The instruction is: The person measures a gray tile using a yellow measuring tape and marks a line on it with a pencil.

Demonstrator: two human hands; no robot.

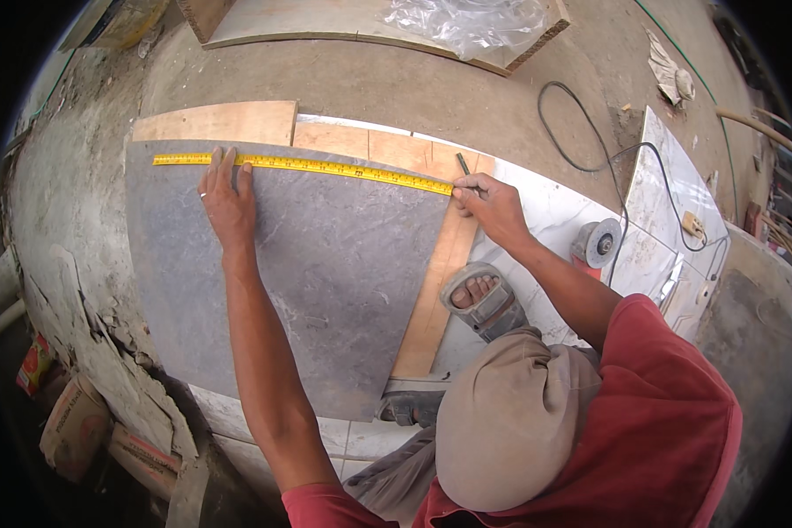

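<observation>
Way off to the lower left of the grey slab [343, 282], a couple of paper sacks [75, 427] and, closer in, cracked concrete [70, 246]. Just past the slab's top left edge, a pale wooden board [220, 121]. Yellow tape measure [317, 167] stretched flat over the slab near its top edge, free end not far from the slab's left side, other end by the upper right corner. Left hand [229, 198] on the slab's upper left part, grip wide, fingertips down on the tape, not wrapped around it. Ring on one finger too. Right hand [493, 207] at the slab's upper right corner, grip narrow, pinching the tape there. Small dark stick [463, 164] right by those fingers; can't tell if held. Along the slab's right side, a wooden strip [440, 299], then a sandaled foot [482, 299] on white marbled tile [541, 198]. Further right of the slab, an angle grinder [597, 244], with a black cord [581, 165] looping past and a pale plug [693, 225] farthest out.
</observation>
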